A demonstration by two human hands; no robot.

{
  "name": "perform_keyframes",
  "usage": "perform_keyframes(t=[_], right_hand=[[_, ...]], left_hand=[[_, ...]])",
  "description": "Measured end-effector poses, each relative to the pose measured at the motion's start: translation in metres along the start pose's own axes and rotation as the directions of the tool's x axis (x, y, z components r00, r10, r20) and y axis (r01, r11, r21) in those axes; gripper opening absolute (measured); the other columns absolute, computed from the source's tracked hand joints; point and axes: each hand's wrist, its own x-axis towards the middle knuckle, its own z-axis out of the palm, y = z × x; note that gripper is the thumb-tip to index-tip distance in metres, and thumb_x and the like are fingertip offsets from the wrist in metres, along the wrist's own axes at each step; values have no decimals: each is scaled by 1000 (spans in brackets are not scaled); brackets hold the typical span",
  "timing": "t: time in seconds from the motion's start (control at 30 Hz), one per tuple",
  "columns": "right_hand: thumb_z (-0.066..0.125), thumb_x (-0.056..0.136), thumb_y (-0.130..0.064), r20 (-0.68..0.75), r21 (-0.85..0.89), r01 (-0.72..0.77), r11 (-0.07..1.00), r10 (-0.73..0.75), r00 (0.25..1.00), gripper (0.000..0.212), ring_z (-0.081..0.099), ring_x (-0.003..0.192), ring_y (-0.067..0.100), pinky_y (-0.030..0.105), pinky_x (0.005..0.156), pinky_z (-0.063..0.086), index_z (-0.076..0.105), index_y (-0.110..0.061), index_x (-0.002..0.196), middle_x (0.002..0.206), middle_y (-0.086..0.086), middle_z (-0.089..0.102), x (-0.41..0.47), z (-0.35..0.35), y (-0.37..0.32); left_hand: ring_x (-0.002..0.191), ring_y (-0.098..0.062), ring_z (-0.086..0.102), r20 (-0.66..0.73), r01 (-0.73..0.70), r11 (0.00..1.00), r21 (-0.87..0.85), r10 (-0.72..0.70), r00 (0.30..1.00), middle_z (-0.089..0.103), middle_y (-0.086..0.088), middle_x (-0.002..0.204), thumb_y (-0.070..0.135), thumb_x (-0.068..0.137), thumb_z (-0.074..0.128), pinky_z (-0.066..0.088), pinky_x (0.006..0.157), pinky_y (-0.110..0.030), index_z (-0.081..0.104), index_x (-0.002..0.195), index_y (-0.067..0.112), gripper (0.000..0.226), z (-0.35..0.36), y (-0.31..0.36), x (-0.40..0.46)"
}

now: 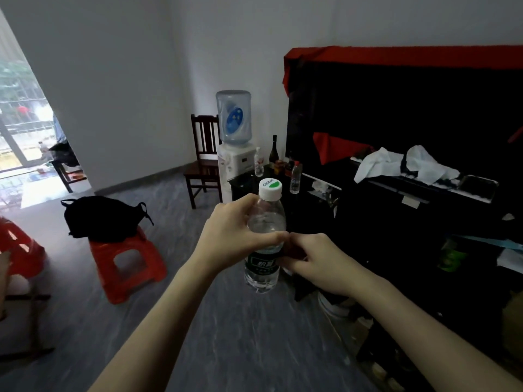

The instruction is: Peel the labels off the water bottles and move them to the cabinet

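head view: a person holds a bottle upright in mid-air above a grey floor, at the centre of the frame. the left hand is wrapped around the clear upper body just below the white cap, thumb across the front. the right hand, at 3 o'clock of the bottle, is curled against the dark green label, fingertips pinched at its right edge; whether the edge has lifted cannot be told. the label still bands the lower half. at 12 o'clock, well apart, two more bottles stand on a dark cabinet beside a water dispenser and a wooden chair. at 9 o'clock a black bag rests on a red stool. at 2 o'clock white cloth lies on a black, red-draped worktop.
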Motion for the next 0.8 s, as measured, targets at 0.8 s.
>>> perform_keyframes(t=[0.8], right_hand=[[69, 92, -37, -38, 183, -13, 983, 20, 999, 17, 68, 85, 2, 24, 72, 55, 67, -30, 107, 93, -10, 71, 407, -16, 157]], left_hand=[[88, 1, 73, 26, 7, 999, -50, -6, 1000, 77, 13, 93, 65, 64, 80, 63, 78, -37, 70, 107, 26, 59, 12, -259, 361]])
